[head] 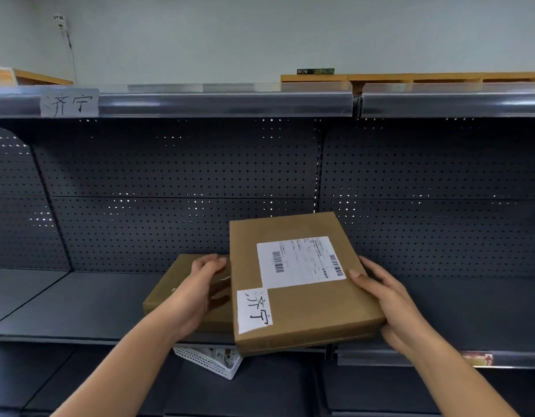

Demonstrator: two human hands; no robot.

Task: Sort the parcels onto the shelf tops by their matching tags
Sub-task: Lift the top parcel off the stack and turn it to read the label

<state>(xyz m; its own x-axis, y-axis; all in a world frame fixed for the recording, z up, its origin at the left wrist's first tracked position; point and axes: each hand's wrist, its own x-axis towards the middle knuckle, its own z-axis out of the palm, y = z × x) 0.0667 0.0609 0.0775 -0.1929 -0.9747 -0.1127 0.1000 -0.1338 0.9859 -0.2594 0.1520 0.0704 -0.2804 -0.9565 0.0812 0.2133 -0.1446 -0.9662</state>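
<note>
"济宁" on parcel tag (254, 310), "济宁" on shelf-edge tag (69, 102)

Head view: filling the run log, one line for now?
both hands: left, right | hold tagged parcel | matching shelf tag upper left

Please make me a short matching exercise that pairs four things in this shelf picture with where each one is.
Things:
1. held parcel
2. second parcel
3. white basket
4. handwritten shelf tag

Places:
A. on the front rail of the top shelf, at the left
B. gripped between the left hand and the right hand
C. below the middle shelf
D. lying on the middle shelf behind the left hand

Pairs: 1-B, 2-D, 3-C, 4-A
</note>
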